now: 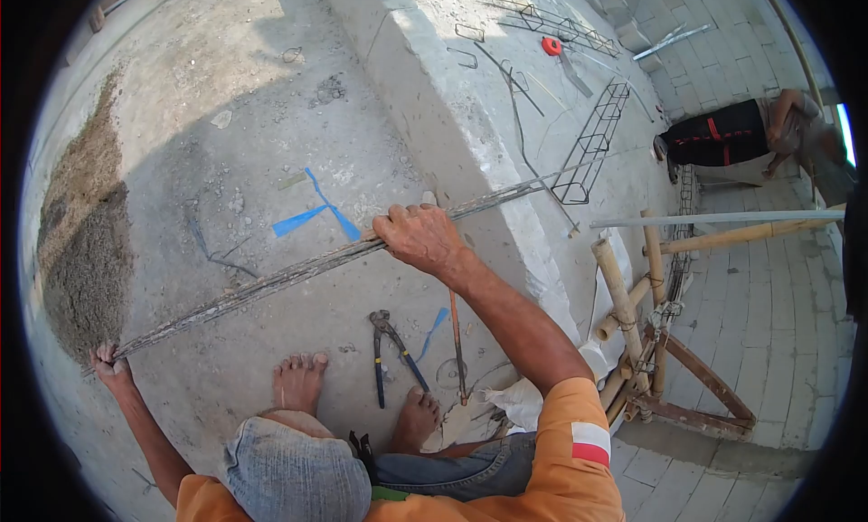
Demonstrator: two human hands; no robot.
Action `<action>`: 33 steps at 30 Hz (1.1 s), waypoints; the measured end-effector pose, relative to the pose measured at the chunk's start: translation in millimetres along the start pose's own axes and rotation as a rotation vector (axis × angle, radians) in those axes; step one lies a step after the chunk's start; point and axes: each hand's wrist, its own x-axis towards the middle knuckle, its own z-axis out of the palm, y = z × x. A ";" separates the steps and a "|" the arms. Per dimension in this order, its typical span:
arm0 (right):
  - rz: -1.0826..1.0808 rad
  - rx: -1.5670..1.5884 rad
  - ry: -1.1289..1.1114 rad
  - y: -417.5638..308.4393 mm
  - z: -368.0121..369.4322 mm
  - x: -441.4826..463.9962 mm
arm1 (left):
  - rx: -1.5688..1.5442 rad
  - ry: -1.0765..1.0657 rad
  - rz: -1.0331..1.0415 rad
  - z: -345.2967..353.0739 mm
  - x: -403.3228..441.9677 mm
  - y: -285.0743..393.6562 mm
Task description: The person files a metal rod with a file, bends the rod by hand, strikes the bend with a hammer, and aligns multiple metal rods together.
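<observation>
A long bundle of thin steel rods runs diagonally from the lower left up to the raised concrete ledge on the right. My right hand is wrapped over the bundle near its middle, fingers closed. At the far left, my left hand grips the bundle close to its end, beside a sand pile. Between my bare feet lies a pair of pincers with dark handles. A thin rusty rod is on the floor to their right. Blue strips of plastic lie just beyond the bundle.
A sand pile lies left. On the concrete ledge are a rebar cage, loose bent rods and a red-handled tool. Bamboo poles and a wooden bracket stand right. Another person is by the block wall.
</observation>
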 end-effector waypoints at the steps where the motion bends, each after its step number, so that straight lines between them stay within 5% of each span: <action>1: -0.004 0.003 0.001 -1.7 -1.4 -0.7 | -0.030 0.006 -0.005 -0.9 -0.3 -1.0; 4: -0.016 -0.064 -0.058 -7.1 -10.0 -12.9 | -0.060 0.033 -0.001 -7.1 -20.7 -23.8; 5: 0.017 -0.086 -0.049 -9.6 -10.8 -20.1 | -0.160 0.133 -0.065 51.2 -78.5 -51.8; 9: 0.041 -0.196 -0.094 4.9 -15.4 -54.4 | 0.074 0.319 -0.029 79.5 -133.1 -108.5; 15: 0.069 -0.181 -0.247 38.1 -11.5 -97.4 | 0.099 0.304 -0.268 43.4 -150.0 -160.1; 26: 0.112 -0.169 -0.313 38.1 -11.9 -95.9 | 0.085 0.420 -0.165 26.3 -130.4 -168.0; 33: 0.031 0.041 -0.454 -26.3 -18.9 -51.3 | 0.038 0.451 -0.128 33.0 -137.9 -171.2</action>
